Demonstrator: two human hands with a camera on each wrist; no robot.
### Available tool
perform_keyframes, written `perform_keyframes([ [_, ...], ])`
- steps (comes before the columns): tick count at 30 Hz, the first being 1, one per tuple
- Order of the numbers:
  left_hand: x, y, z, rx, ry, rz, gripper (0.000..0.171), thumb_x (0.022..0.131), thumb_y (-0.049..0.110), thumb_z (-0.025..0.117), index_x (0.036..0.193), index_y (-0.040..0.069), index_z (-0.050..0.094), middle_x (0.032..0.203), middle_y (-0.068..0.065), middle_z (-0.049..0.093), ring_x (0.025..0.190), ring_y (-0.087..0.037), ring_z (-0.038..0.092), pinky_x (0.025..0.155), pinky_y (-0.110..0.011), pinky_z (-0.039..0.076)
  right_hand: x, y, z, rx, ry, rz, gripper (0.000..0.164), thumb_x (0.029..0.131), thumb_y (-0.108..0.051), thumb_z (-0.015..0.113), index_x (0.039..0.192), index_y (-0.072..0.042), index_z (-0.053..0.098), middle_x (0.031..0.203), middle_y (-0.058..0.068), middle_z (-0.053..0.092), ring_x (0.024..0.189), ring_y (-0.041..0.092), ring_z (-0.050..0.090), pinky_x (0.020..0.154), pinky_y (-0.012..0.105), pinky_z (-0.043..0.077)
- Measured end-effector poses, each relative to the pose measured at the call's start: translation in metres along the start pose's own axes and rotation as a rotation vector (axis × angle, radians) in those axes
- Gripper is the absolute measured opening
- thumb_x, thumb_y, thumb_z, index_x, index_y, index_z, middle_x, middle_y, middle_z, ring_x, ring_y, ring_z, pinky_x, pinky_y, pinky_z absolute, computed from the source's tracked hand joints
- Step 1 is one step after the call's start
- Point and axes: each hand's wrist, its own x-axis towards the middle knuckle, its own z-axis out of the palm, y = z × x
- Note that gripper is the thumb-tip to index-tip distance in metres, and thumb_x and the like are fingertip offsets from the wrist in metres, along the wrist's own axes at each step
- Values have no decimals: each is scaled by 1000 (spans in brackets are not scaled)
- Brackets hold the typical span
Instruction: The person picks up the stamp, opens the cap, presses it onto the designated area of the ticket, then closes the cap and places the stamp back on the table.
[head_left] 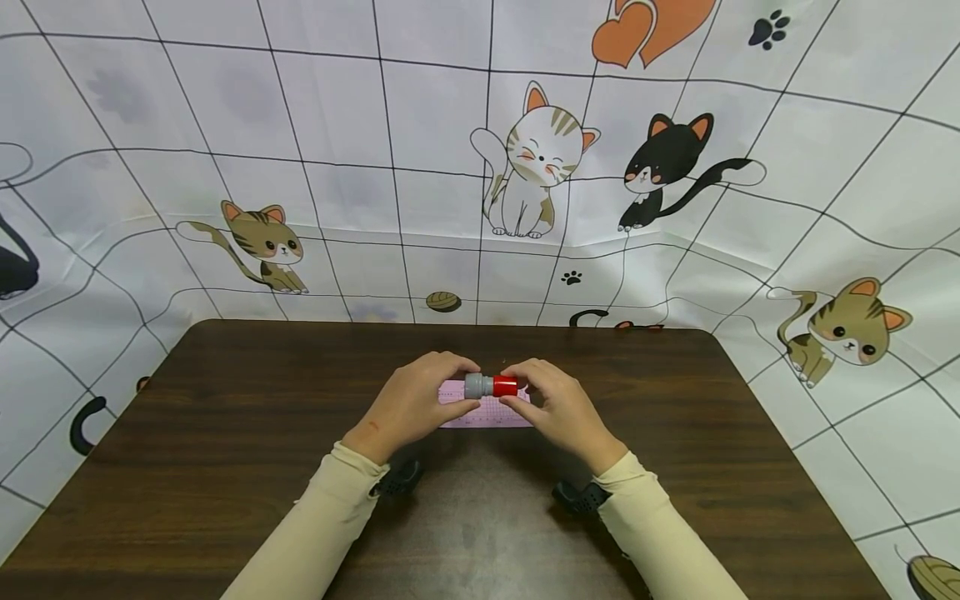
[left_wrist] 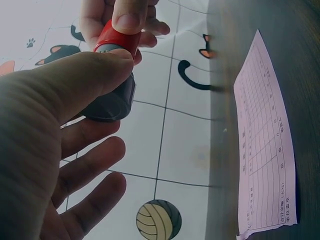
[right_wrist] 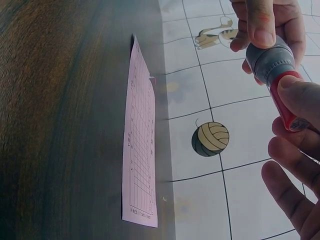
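Note:
A small round hand stamp, grey at one end and red at the other, is held level between both hands above a pink printed form. My left hand pinches the grey end between thumb and fingers. On the red end is the thumb of my right hand, with its fingers on the far side. In the right wrist view the tip of the red end shows a mottled round face. The form, ruled with a printed grid, lies on the table beneath the hands, partly covered by them in the head view.
The dark brown wooden table reaches back to a white curtain with grid lines and cartoon cats. Dark bands with cameras sit at both wrists, below pale yellow sleeves.

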Motion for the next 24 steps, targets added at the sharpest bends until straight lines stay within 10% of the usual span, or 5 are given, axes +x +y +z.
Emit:
perform_keyframes([
  [24,-1,0,-1,4,9,-17,45,84,30,89,122,15,71,119,0,72,106,-19,68,94,-42,59,-1,1,-2,-15,4,21,32,89,-12,83,118,-10,69,108,2,69,86,24,67,70,42,62],
])
